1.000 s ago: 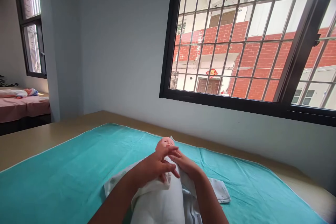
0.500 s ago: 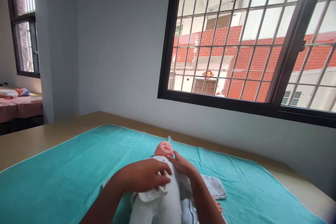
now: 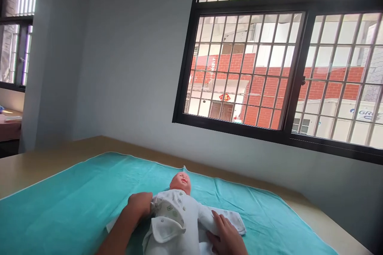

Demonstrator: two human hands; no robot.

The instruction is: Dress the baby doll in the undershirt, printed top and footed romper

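A baby doll (image 3: 180, 181) in a white printed garment (image 3: 175, 217) lies on its back on a teal cloth (image 3: 68, 203), head toward the wall. My left hand (image 3: 139, 204) rests at the doll's left-side sleeve, fingers curled on the fabric. On the other side, my right hand (image 3: 226, 235) lies on the spread-out sleeve, fingers together, pressing the cloth flat. The doll's lower body runs out of the bottom of the frame.
The teal cloth covers a tan table (image 3: 44, 159) that stands against a grey wall. A barred black-framed window (image 3: 269, 71) sits above the table on the right. A second window (image 3: 12, 36) and a pink-covered surface (image 3: 8, 125) show at far left.
Both hands left the doll's chest and moved apart, left hand to the left sleeve, right hand to the right sleeve. The camera tilted up and swung right.
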